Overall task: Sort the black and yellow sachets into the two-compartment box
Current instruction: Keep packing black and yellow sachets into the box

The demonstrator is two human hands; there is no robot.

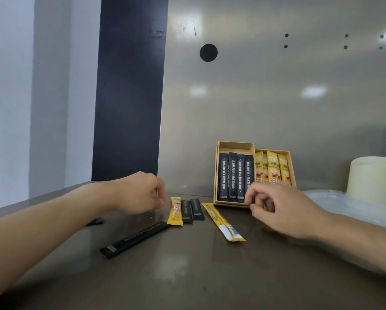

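A brown two-compartment box [236,146] leans against the back wall. Its left half holds several black sachets [234,177], its right half several yellow sachets [273,167]. On the metal table lie a yellow sachet [176,211], two short-looking black sachets [192,210], a long black sachet [135,240] and a diagonal yellow sachet [223,222]. My left hand [140,192] hovers with curled fingers just left of the upright yellow sachet, holding nothing I can see. My right hand [279,208] is loosely curled in front of the box, with nothing visible in it.
A small dark object [96,221] peeks out under my left forearm. Cream foam rolls [371,179] and clear plastic wrap [352,206] sit at the right. A steel wall [277,97] stands right behind the box.
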